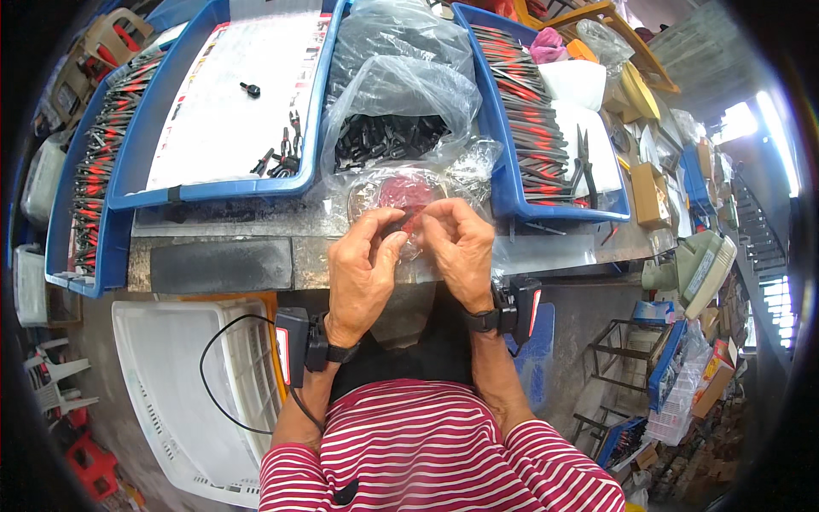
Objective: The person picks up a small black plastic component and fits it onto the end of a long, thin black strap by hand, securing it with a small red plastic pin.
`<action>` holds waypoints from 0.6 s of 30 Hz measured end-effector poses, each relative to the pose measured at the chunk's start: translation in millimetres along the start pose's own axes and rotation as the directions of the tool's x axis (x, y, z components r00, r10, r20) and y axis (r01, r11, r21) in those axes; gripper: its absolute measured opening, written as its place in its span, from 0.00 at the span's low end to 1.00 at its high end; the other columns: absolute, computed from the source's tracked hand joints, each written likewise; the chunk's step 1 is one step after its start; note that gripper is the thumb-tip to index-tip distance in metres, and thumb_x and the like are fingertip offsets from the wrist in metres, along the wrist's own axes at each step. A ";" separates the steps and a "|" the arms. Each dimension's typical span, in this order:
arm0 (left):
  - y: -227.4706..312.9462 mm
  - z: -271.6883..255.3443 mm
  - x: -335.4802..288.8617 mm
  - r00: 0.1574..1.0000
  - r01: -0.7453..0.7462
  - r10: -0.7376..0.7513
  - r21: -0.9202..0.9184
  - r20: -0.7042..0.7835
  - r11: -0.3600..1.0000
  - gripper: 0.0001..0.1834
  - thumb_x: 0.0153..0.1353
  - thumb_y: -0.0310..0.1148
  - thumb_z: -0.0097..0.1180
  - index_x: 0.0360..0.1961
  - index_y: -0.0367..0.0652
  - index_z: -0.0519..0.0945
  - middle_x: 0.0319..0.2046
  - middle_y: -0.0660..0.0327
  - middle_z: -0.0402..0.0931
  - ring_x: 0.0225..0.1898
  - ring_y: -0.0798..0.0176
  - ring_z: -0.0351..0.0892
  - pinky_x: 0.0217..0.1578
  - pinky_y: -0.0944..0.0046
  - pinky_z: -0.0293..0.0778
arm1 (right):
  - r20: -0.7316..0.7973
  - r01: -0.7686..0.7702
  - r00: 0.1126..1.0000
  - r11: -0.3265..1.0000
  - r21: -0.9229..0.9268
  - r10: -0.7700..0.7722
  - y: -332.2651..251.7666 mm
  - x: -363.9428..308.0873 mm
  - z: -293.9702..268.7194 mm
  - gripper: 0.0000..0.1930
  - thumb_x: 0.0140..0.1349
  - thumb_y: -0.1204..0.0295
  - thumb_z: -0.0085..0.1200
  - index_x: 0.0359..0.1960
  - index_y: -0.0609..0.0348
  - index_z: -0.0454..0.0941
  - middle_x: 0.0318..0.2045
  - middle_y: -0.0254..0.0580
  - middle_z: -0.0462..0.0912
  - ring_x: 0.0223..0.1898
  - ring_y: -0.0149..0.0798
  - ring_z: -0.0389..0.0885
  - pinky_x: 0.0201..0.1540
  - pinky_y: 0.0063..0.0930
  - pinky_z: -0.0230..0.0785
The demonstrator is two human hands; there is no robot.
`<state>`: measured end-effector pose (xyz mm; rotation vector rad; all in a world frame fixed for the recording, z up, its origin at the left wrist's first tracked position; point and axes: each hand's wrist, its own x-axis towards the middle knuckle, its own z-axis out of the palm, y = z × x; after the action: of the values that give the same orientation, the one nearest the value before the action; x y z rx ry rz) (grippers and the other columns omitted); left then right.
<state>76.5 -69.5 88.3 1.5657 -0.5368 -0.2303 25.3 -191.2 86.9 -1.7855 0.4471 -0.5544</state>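
Above the table's near edge, my left hand (363,264) pinches a small black part (394,225) between thumb and fingertips. My right hand (463,252) is closed close beside it, thumb against the fingers; what it holds, if anything, is too small to make out. Under and just beyond my fingertips is a round, clear-looking container (365,193) with red contents (405,189), partly hidden by the hands. Behind it lies an open clear plastic bag (401,77) with many small black parts (388,139) showing in its mouth.
A blue tray (243,194) at left holds printed sheets and a few black parts. Blue trays (109,247) at far left and right hold rows of red-and-black pliers (520,94). A dark flat block (222,265) lies along the front edge. A white crate (162,375) stands below left.
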 end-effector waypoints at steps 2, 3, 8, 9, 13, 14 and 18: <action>-1.2 0.9 0.3 0.999 -0.047 0.047 0.026 0.000 0.999 0.10 0.55 0.21 0.53 0.40 0.33 0.75 0.33 0.61 0.77 0.34 0.73 0.74 0.35 0.73 0.71 | 0.014 -0.015 1.000 0.996 0.087 0.014 0.3 0.2 -0.5 0.02 0.57 0.80 0.48 0.32 0.66 0.71 0.22 0.34 0.75 0.22 0.21 0.73 0.22 0.14 0.65; -1.7 1.4 0.4 0.999 -0.045 0.045 0.026 0.000 0.999 0.10 0.55 0.21 0.53 0.40 0.33 0.75 0.33 0.61 0.77 0.34 0.73 0.74 0.35 0.73 0.71 | 0.022 -0.023 1.000 0.991 0.130 0.021 0.5 0.4 -0.6 0.03 0.58 0.80 0.48 0.33 0.66 0.70 0.23 0.33 0.75 0.23 0.21 0.73 0.23 0.13 0.65; -5.0 4.0 0.7 0.989 -0.142 0.146 0.177 -0.006 0.974 0.10 0.53 0.20 0.53 0.39 0.33 0.75 0.31 0.55 0.78 0.32 0.68 0.78 0.33 0.71 0.72 | 0.015 0.024 1.000 0.995 0.101 -0.025 0.8 0.8 -0.4 0.03 0.60 0.79 0.48 0.34 0.65 0.70 0.24 0.34 0.75 0.23 0.21 0.72 0.25 0.14 0.66; -4.9 4.1 0.7 0.990 -0.141 0.144 0.178 -0.006 0.974 0.10 0.53 0.20 0.53 0.39 0.33 0.75 0.31 0.55 0.78 0.32 0.68 0.78 0.33 0.71 0.72 | 0.010 0.019 1.000 0.992 0.124 -0.020 0.0 0.7 -0.6 0.03 0.60 0.79 0.47 0.34 0.65 0.70 0.25 0.35 0.75 0.23 0.21 0.72 0.25 0.14 0.66; -3.4 5.2 0.5 0.989 -0.150 0.150 0.135 0.012 0.979 0.11 0.52 0.20 0.52 0.38 0.34 0.75 0.31 0.52 0.77 0.32 0.58 0.78 0.32 0.66 0.72 | 0.040 -0.060 0.998 0.986 0.157 0.054 -11.2 -0.5 -5.3 0.03 0.60 0.78 0.48 0.34 0.66 0.70 0.24 0.35 0.76 0.21 0.21 0.70 0.23 0.13 0.64; -3.0 5.2 0.3 0.989 -0.150 0.149 0.118 0.017 0.982 0.11 0.51 0.20 0.51 0.38 0.34 0.75 0.32 0.49 0.76 0.32 0.50 0.78 0.31 0.62 0.72 | 0.071 -0.062 0.996 0.980 0.191 0.049 -10.7 0.3 -6.8 0.03 0.60 0.78 0.48 0.34 0.66 0.70 0.23 0.34 0.76 0.20 0.20 0.69 0.22 0.12 0.62; -1.3 3.1 0.2 0.991 -0.134 0.131 0.138 0.036 0.981 0.11 0.53 0.20 0.52 0.39 0.33 0.76 0.31 0.54 0.78 0.32 0.66 0.79 0.32 0.70 0.72 | 0.091 -0.031 0.996 0.971 0.237 0.010 -6.9 0.1 -6.1 0.04 0.60 0.78 0.48 0.35 0.65 0.71 0.21 0.33 0.76 0.18 0.18 0.68 0.19 0.10 0.59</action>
<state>75.5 -72.4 86.9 1.6576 -0.6881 -0.1140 22.0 -194.1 94.9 -1.5670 0.3225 -0.4906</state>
